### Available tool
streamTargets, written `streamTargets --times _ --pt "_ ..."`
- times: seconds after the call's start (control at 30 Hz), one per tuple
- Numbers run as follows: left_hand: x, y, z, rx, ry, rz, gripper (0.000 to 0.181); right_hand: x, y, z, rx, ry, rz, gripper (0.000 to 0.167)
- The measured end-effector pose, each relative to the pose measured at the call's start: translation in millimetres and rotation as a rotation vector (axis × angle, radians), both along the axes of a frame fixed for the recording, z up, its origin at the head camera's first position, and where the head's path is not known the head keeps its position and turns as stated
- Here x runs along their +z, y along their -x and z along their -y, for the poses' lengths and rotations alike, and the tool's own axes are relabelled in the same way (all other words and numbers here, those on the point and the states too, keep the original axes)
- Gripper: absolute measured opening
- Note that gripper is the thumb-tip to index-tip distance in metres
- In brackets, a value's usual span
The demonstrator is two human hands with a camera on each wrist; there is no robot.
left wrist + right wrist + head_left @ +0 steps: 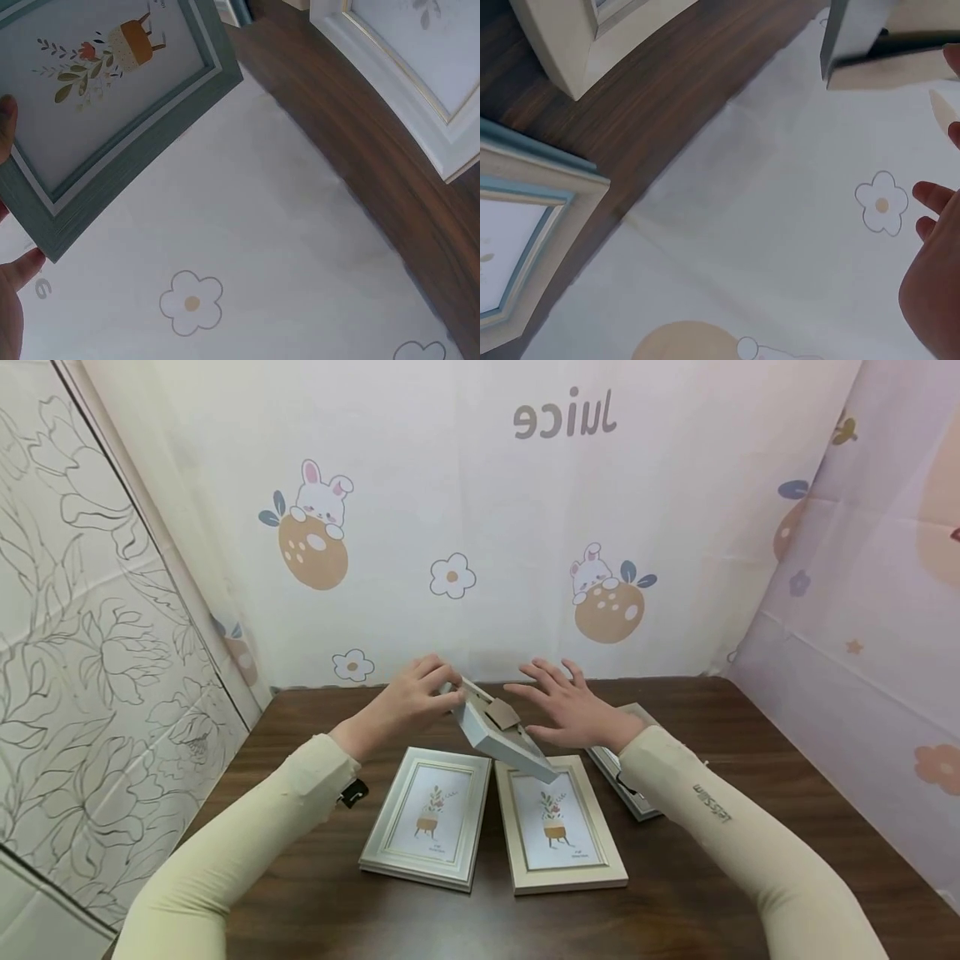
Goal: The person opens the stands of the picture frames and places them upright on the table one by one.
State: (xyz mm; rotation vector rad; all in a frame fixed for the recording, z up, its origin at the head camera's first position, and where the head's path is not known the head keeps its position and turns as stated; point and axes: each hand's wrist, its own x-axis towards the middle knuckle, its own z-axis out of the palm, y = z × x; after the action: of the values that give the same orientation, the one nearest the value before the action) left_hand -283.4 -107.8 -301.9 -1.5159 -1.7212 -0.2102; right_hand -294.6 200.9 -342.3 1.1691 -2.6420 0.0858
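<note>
Over the brown tabletop (300, 910), the left hand (408, 700) pinches a tilted frame (508, 747); the right hand (576, 714) spreads wide beside it.

matt, grained held frame (142, 159), possibly wood

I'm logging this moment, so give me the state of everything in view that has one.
Raised frame: tilted, lifted
Left hand: gripping raised frame
Right hand: spread, contact with raised frame unclear
White frame: lying face up
Cream frame: lying face up
Far-right frame: face up, partly hidden
</note>
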Motion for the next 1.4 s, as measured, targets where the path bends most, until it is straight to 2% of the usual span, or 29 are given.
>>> streamTargets --times 0.33,0.53,0.83,1.07,1.4 --pt "-2.9 -2.4 -3.5 -0.042 -0.025 -0.050 0.033 -2.0 3.3 8 0.031 -0.040 -0.003 0.054" --pt "-3.2 -6.4 -1.1 -0.043 -0.009 -0.008 0.044 -1.1 2.7 8 0.012 -0.022 0.020 0.054" --pt "-6.5 -10.1 0.0 -0.028 0.010 -0.004 0.039 -3.4 2.7 6 0.039 0.026 0.037 0.052" --pt "-6.6 -11.9 -0.5 -0.044 0.027 0.049 0.038 0.1 3.4 6 0.092 0.036 0.003 0.046" --pt "-9.4 -12.7 2.7 0.003 0.049 0.036 0.035 12.9 3.5 0 0.034 0.034 -0.027 0.051"
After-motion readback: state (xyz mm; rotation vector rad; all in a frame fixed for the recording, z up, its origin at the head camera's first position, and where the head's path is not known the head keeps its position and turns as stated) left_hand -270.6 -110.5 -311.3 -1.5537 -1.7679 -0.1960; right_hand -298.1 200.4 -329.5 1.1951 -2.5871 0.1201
